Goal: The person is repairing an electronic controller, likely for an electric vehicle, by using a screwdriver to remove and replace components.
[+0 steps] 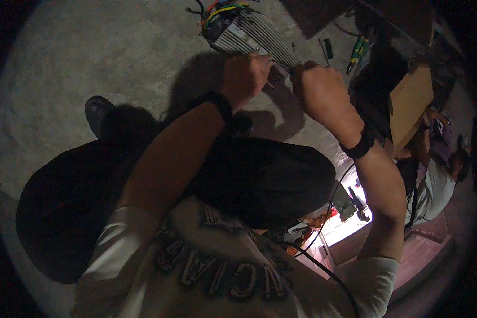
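Note:
A grey finned metal box [259, 34], with a bundle of coloured wires [222, 15] at its far left end, lies on the floor. Over its near end my two hands come close together. My left hand [247, 78] is closed, its fingertips pinching at a small greyish piece [279, 72] that I cannot name. Just to the right, my right hand [321, 89] is curled into a fist, with a dark bit showing by its fingers. What each hand grips is mostly hidden and in shadow.
Right of the box lie pliers with green and yellow handles [358, 54] and a dark-handled tool [328, 49]. A cardboard sheet [411, 106] stands at the right, with another person [434, 185] beyond it. A black cable [323, 267] crosses my front. My knees are below my hands.

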Demonstrator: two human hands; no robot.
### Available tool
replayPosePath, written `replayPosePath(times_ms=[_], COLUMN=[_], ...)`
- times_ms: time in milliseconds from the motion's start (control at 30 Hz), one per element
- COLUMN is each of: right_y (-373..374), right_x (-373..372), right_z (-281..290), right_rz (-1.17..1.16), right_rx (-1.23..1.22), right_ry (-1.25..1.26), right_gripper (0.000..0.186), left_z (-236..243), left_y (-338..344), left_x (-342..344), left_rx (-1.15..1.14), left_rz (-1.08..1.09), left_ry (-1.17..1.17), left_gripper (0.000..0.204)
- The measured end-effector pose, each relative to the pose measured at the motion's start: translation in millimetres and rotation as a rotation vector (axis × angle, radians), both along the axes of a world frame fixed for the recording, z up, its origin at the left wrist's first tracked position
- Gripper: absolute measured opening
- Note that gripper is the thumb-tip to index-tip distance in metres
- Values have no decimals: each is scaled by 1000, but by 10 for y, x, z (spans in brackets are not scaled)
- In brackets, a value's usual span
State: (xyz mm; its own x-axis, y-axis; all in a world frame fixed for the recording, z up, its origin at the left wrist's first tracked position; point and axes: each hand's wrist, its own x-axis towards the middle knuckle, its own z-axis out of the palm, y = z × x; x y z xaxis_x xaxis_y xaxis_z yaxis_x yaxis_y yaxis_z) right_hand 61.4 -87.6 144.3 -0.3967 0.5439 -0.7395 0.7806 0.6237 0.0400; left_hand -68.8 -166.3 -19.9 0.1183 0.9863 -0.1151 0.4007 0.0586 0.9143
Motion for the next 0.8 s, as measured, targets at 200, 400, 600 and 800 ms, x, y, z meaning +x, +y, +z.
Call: replayPosePath(times_ms=[200, 400, 600, 800], right_y=[40, 89, 47, 146], right_x=[-157, -36, -29, -114], right_z=[23, -22, 80, 151], right_rz=[-330, -499, 207, 141], right_rx=[30, 49, 88, -7], right_ry=[-5, 4, 132, 54], right_gripper=[24, 22, 21, 16], left_z=[-12, -45, 55, 125], left_y=[27, 111, 166, 135], left_x=[28, 93, 66, 36], left_rx=[-26, -6, -21, -33], left_rz=[-20, 4, -34, -11], left_ry=[39, 60, 120, 97], left_gripper=[22, 23, 18, 16])
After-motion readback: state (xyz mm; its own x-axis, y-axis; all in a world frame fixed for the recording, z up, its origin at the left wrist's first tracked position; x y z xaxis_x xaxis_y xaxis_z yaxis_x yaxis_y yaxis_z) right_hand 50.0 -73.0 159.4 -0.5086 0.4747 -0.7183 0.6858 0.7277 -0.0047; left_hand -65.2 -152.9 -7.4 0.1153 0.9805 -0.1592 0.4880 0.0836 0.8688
